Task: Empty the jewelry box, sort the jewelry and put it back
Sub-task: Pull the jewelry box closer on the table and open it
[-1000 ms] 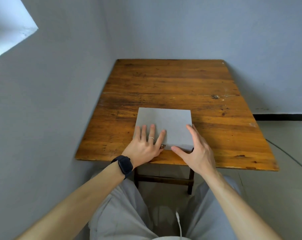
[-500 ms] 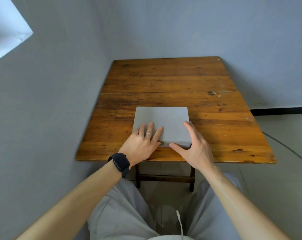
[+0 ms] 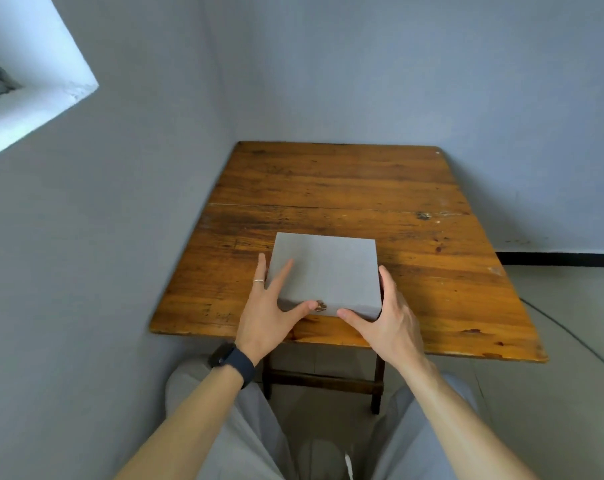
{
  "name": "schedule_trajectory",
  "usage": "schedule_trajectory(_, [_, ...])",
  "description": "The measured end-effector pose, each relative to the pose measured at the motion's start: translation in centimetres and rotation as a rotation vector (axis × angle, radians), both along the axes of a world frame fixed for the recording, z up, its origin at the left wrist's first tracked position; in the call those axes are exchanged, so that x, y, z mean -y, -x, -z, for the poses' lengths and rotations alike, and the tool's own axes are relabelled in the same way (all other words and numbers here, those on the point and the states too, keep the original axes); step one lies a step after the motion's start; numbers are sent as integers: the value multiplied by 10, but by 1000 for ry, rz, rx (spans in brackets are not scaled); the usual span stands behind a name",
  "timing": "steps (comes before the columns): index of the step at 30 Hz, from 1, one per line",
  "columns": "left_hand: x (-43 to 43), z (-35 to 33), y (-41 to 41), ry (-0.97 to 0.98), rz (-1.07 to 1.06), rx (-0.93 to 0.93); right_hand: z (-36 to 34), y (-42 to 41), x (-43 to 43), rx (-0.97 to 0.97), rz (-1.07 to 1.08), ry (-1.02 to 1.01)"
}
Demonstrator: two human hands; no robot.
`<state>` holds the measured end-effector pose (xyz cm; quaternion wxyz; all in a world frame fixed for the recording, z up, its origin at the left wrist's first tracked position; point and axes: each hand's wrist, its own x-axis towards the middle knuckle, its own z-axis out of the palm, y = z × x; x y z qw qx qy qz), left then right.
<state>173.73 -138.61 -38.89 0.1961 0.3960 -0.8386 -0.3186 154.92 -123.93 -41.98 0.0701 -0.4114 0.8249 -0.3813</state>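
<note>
1. While a seated person is looking down at a worn wooden surface [image 3: 432, 271], a closed grey jewelry box [image 3: 325, 268] is lying flat on its near half. The box is sitting closer to the left edge than to the right, and its lid is hiding whatever is inside.
2. A small bronze-coloured clasp [image 3: 320, 305] is showing at the middle of the box's front face, pointing toward the person.
3. The left grip [image 3: 264, 317] is resting wide open on the box's near left corner. Its forefinger is lying straight on the lid, and the other fingers are stretching along the left edge. Its thumb is touching the front face just beside the clasp.
4. The right grip [image 3: 387, 323] is spreading open around the near right corner. Its fingers are running straight along the right side wall, and its thumb is touching the front face to the right of the clasp.
5. A thin ring [image 3: 258, 280] is sitting on one left finger, and a dark watch [image 3: 233, 363] is wrapping the left wrist.
6. Light grey trousers [image 3: 224, 427] are filling the bottom of the view, below the near edge of the surface.
7. Grey walls [image 3: 120, 237] are meeting in a corner behind the surface, and a bright window recess [image 3: 27, 81] is glowing at the upper left.
8. On the right, a black skirting strip [image 3: 557, 258] is running along the foot of the wall, and a thin cable [image 3: 570, 337] is trailing across the pale floor.
</note>
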Motion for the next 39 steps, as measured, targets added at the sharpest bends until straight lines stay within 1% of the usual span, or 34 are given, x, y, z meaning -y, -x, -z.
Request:
schedule_trajectory(1, [0, 2, 0, -87, -18, -26, -1, 0, 0, 5, -6, -5])
schedule_trajectory(2, [0, 4, -1, -115, -25, -40, -2, 1, 0, 7, -15, -11])
schedule_trajectory(6, [8, 6, -7, -122, -6, -81, -8, 2, -1, 24, -49, -4])
schedule_trajectory(13, [19, -1, -9, 50, 28, 43, -8, 7, 1, 84, -37, -6])
schedule_trajectory(14, [20, -3, -9, 75, 26, 45, -7, 7, 2, 99, -30, -5])
schedule_trajectory(16, [24, -11, -7, 93, 7, -22, -6, 8, 3, 114, -22, -3])
schedule_trajectory(19, [37, -33, 1, 82, -23, -188, -5, 10, 4, 80, -33, -23])
schedule_trajectory(21, [50, -51, 13, 68, -90, -232, -6, 13, 7, 71, -52, -50])
schedule_trajectory(23, [69, -67, 27, 102, -141, -201, -6, 17, 10, 38, -68, -93])
schedule_trajectory(26, [100, -84, 48, 140, -135, -159, -7, 22, 19, -21, -87, -149])
schedule_trajectory(31, [144, -88, 76, 90, -101, -185, -12, 40, 46, -52, -100, -190])
schedule_trajectory(34, [165, -83, 94, 69, -148, -214, -13, 54, 63, -98, -111, -202])
schedule_trajectory(37, [187, -77, 115, 35, -224, -242, -14, 69, 77, -91, -142, -195])
schedule_trajectory(39, [200, -72, 128, 17, -243, -228, -14, 77, 86, -97, -156, -188])
